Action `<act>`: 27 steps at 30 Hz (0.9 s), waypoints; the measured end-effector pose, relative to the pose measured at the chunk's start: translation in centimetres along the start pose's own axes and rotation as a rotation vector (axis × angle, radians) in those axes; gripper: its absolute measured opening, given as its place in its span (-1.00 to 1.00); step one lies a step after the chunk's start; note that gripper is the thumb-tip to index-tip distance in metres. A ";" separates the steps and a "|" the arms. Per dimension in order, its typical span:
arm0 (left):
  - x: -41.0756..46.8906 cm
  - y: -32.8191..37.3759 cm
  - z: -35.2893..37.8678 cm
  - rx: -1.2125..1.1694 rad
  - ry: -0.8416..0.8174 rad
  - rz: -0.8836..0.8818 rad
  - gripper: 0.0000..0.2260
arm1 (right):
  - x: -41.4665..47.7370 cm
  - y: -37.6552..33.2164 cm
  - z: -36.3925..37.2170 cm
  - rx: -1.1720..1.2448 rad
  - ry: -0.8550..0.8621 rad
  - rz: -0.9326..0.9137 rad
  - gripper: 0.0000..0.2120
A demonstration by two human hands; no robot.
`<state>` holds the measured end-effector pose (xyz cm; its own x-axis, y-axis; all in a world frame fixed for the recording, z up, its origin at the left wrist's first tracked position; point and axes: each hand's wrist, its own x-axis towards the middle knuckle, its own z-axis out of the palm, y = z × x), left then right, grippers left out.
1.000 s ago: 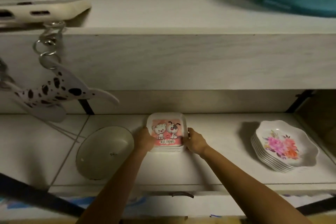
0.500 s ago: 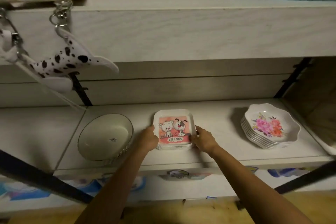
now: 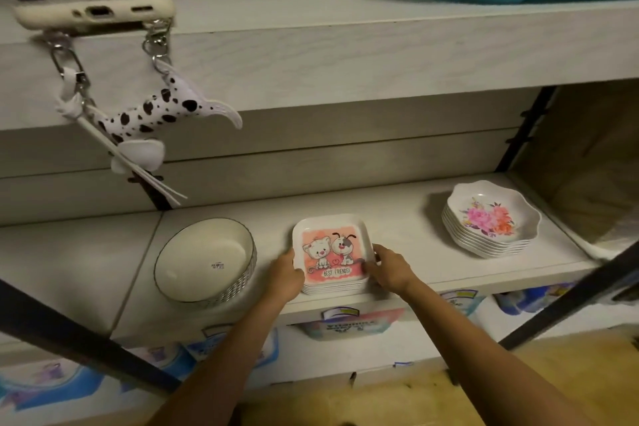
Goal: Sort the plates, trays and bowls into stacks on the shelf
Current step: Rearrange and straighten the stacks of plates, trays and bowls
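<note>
A stack of square white trays (image 3: 332, 252), the top one printed with a cartoon cat and dog and "BEST FRIENDS!", sits flat near the front of the shelf (image 3: 397, 218). The left hand (image 3: 285, 275) and right hand (image 3: 389, 268) grip its sides. Just left of the grip stand nested round cream bowls (image 3: 204, 259) with dark rims. Well to its right and farther back is a stack of scalloped floral plates (image 3: 491, 218).
</note>
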<state>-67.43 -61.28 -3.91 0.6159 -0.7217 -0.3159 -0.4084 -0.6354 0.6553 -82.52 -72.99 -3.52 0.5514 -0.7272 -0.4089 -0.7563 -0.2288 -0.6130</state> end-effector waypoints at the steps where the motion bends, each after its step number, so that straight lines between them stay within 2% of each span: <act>1: 0.1 0.0 0.0 -0.019 -0.001 0.001 -0.53 | -0.2 0.0 -0.1 0.018 0.016 0.005 -0.54; 4: 0.5 0.6 -0.1 -0.069 0.066 0.016 -0.50 | -1.0 0.8 -1.0 0.087 0.137 -0.024 -0.49; 7: -0.1 2.7 -0.2 -0.053 0.180 0.072 -0.53 | -2.1 2.3 -3.0 0.168 0.254 -0.064 -0.58; 10: -0.2 5.2 0.5 -0.068 0.217 0.200 -0.63 | -2.8 4.4 -5.9 0.263 0.373 -0.080 -0.67; 14: 0.4 9.1 2.9 -0.109 0.201 0.289 -0.71 | -3.2 7.6 -10.2 0.403 0.530 -0.074 -0.71; 19: 2.3 14.9 7.9 -0.065 0.053 0.343 -0.72 | -3.3 13.0 -15.4 0.430 0.633 -0.078 -0.73; 22: 3.1 18.5 10.9 -0.093 -0.004 0.285 -0.70 | -2.1 16.8 -18.6 0.417 0.617 -0.019 -0.70; 27: 3.6 22.6 15.3 -0.266 -0.155 0.062 -0.60 | -0.6 20.1 -22.1 0.424 0.404 0.084 -0.50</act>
<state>-84.73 -82.48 -0.72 0.4771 -0.8028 -0.3575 -0.2387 -0.5099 0.8265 -105.84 -91.45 -0.70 0.2553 -0.9395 -0.2285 -0.5391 0.0579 -0.8403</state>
